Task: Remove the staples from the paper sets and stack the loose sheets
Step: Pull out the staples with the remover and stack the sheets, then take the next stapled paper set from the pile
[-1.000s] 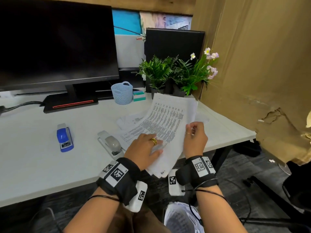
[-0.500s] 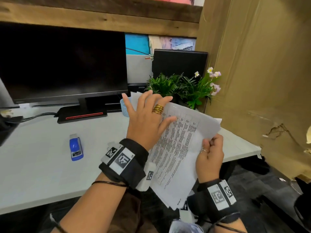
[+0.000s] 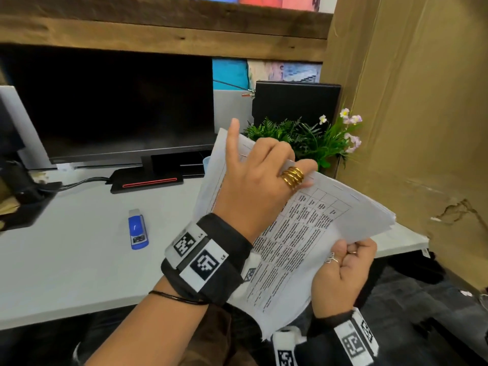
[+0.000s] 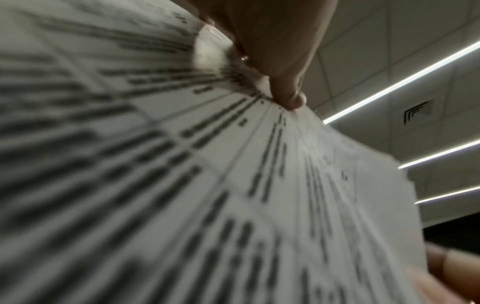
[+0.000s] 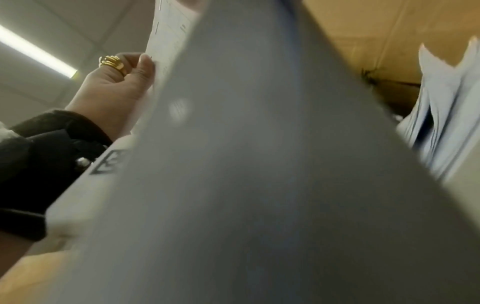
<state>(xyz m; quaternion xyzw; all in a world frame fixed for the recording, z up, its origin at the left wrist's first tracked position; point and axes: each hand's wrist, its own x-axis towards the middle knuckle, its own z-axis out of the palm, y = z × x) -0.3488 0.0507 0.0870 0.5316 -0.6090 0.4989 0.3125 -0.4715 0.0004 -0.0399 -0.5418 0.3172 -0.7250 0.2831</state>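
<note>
Printed paper set (image 3: pixel 298 233), fanned, held aloft

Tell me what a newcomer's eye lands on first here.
First, the papers held up in mid-frame over the desk edge: the left hand, wearing a gold ring, grips their upper part, and the right hand pinches the lower right edge. Next, the blue stapler lying alone on the desk to the left, before the dark monitor.
</note>
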